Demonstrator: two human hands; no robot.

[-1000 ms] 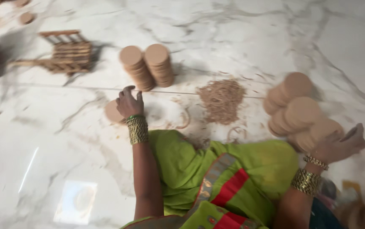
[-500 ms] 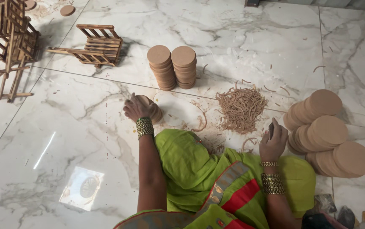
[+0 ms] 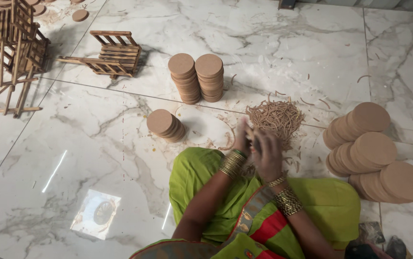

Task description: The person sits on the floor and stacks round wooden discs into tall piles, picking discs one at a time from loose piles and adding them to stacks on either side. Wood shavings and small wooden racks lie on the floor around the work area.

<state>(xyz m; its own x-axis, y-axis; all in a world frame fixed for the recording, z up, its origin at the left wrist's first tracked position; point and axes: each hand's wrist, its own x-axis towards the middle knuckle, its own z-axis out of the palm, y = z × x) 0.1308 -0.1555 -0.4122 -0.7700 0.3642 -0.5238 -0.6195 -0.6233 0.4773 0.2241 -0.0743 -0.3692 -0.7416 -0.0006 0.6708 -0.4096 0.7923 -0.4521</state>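
Straight ahead: a loose heap of thin brown wooden sticks [image 3: 276, 117] lies just beyond the left hand [image 3: 243, 139] and right hand [image 3: 266, 153], which are raised together before it.
Left front: a short leaning stack of round brown wooden discs [image 3: 164, 124] – open white marble floor [image 3: 81, 144] spreads around it.
Further ahead: two upright stacks of round wooden discs [image 3: 197, 77] stand side by side, touching.
Right: large slanting piles of wide wooden discs [image 3: 372, 148] wall off that side.
Far left: small slatted wooden frames [image 3: 108, 55] – well apart from the hands.
Near: green cloth over the lap [image 3: 206, 182] covers the floor below the arms.
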